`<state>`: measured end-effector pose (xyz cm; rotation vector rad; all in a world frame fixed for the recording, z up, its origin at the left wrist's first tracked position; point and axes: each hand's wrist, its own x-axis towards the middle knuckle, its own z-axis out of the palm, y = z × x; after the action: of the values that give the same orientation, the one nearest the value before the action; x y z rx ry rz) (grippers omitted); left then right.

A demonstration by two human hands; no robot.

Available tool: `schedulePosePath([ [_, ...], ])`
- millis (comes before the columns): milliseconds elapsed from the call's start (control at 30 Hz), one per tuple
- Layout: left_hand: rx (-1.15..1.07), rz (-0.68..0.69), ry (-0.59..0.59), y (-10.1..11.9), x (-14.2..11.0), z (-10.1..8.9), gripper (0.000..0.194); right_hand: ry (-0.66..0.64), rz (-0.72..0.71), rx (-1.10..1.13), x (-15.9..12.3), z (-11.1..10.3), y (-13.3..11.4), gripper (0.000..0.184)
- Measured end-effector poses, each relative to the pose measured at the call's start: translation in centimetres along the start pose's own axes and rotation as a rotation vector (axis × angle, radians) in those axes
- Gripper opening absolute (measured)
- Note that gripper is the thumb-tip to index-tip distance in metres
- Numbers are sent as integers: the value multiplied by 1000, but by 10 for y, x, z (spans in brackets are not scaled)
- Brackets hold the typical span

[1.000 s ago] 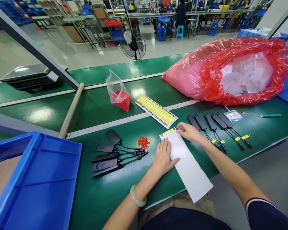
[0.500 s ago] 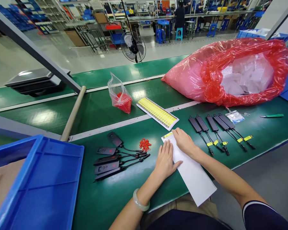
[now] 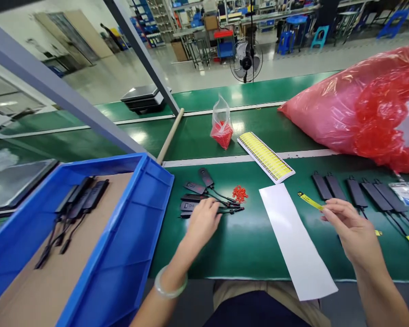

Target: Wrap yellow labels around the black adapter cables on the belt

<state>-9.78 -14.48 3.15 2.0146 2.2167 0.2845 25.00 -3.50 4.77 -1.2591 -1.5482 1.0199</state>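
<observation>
In the head view my right hand pinches one end of a narrow yellow label with black print, held above the table. Over a cluster of black cabled devices, my left hand has its fingers curled onto the nearest one, where body meets cable; the fingertips are partly hidden. A blank white sheet lies between my hands, its lower end past the table edge. Small red rings are heaped beside the cables. More black devices lie in a row beyond my right hand, some with yellow labels on their cables.
A blue bin at left holds several black devices on cardboard. Further back are a printed yellow label sheet, a clear bag of red pieces and a large red plastic bag. A wooden stick leans near a metal post.
The yellow label has come off the white sheet and is in my right hand, which moved right. My left hand left the sheet for the devices at left. The view swung left.
</observation>
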Motion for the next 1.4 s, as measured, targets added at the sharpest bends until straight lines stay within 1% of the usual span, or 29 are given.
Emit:
schedulePosePath([
  [67, 7, -55, -14, -25, -12, -7, 17, -60, 131, 213, -6, 14, -5, 19],
  [100, -3, -68, -22, -34, -16, -8, 15, -92, 195, 296, -8, 23, -9, 21],
  [133, -21, -74, -29, -38, -20, -8, 14, -124, 257, 362, -10, 32, -14, 23],
  [200, -65, -67, -42, -39, -26, -7, 11, -189, 355, 450, -15, 52, -23, 28],
  [267, -193, -59, -73, -29, -32, -8, 12, -244, 397, 500, -21, 71, -30, 35],
  [300, -328, -70, -96, -21, -35, -9, 14, -266, 405, 518, -25, 80, -33, 42],
  [400, -886, -156, -178, 9, -43, -15, 20, -356, 430, 581, -39, 105, -41, 65],
  [433, -1036, -181, -204, 19, -46, -16, 21, -393, 437, 615, -43, 111, -44, 70],
  [467, -1128, -190, -228, 29, -48, -17, 22, -423, 441, 653, -47, 116, -48, 73],
  [533, -1209, -178, -278, 46, -53, -17, 21, -446, 433, 720, -53, 123, -56, 75],
  [633, -1229, -159, -333, 60, -59, -15, 20, -443, 427, 743, -58, 126, -65, 74],
  [733, -1263, -184, -355, 66, -65, -12, 20, -465, 437, 730, -64, 127, -65, 72],
  [800, -1317, -188, -325, 69, -68, -11, 21, -458, 459, 728, -68, 129, -63, 69],
  [867, -1354, -190, -260, 73, -69, -10, 22, -439, 487, 745, -72, 130, -62, 69],
  [967, -1344, -208, -190, 82, -70, -10, 26, -404, 503, 806, -74, 127, -64, 71],
  [1033, -1335, -214, -193, 87, -71, -9, 28, -393, 485, 828, -73, 123, -68, 70],
  [1133, -1370, -241, -199, 94, -72, -6, 24, -386, 455, 819, -70, 117, -71, 66],
  [1300, -1426, -280, -82, 98, -72, -1, 21, -378, 453, 830, -64, 111, -74, 64],
  [1400, -1452, -268, -95, 99, -72, -2, 20, -392, 442, 855, -63, 110, -74, 63],
])
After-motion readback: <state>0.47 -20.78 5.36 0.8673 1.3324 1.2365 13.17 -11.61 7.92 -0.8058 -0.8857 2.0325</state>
